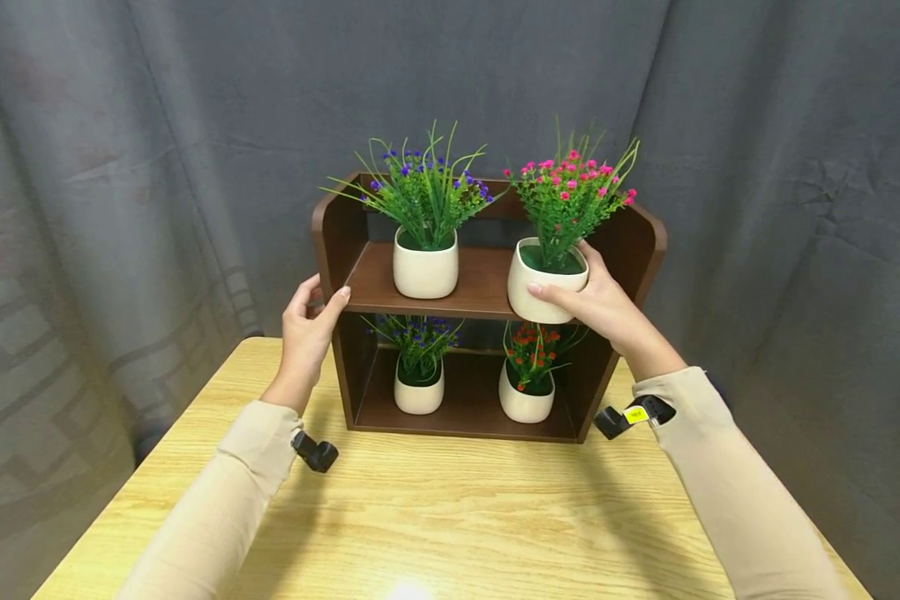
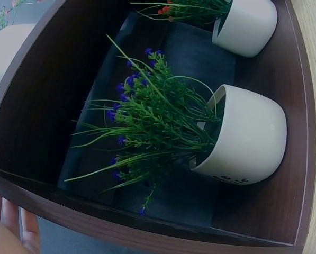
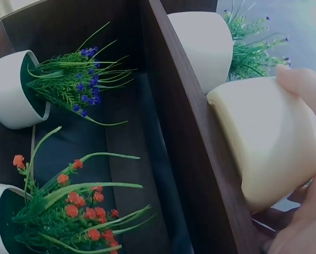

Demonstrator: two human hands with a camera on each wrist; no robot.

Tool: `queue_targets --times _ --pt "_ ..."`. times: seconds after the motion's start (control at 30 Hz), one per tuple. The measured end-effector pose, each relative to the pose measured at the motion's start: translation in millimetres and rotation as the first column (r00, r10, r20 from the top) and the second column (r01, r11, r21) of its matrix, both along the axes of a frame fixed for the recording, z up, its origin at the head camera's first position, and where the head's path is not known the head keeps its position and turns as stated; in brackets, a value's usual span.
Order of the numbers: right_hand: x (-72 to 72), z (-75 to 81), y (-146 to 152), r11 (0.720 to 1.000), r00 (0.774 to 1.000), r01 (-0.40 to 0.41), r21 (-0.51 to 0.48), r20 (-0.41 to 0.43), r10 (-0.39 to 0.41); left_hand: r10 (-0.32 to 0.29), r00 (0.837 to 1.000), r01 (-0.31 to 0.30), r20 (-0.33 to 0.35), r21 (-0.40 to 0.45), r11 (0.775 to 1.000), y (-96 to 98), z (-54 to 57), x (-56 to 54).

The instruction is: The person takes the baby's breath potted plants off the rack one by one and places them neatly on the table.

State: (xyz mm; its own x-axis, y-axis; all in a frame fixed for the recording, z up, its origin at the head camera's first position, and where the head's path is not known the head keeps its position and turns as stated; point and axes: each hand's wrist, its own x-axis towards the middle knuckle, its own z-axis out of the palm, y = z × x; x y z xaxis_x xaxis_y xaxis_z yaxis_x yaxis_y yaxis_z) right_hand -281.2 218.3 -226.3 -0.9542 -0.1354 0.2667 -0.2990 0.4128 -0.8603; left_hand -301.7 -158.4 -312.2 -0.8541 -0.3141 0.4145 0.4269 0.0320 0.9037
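Observation:
My right hand grips a white pot of pink flowers, thumb on its front and fingers round its far side. The pot is slightly tilted, its base at the front edge of the upper board in the right wrist view. My left hand holds the left side panel of a dark brown wooden shelf, thumb over the front edge and fingers along the outside. On the upper board, left of the pink flowers, stands a white pot of purple flowers.
On the lower board stand a white pot of purple flowers on the left and a white pot of red-orange flowers on the right. The shelf rests on a light wood table. A grey curtain hangs behind.

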Motion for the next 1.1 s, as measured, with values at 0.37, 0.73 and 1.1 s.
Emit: queue_targets --times 0.37,0.73,1.1 --pt "10.7 2.0 12 0.997 1.0 -0.022 0.077 0.0 0.022 0.007 1.0 -0.007 0.004 0.004 1.0 1.9 1.0 1.5" --pt "27.7 0.9 21 0.991 1.0 -0.002 0.137 -0.014 0.004 0.014 1.0 -0.014 -0.002 -0.004 1.0 2.7 0.7 1.5" --pt "40.7 0.0 28 0.99 1.0 0.004 0.143 -0.008 -0.003 0.019 0.999 -0.019 -0.031 -0.005 1.0 2.1 -3.8 -2.8"
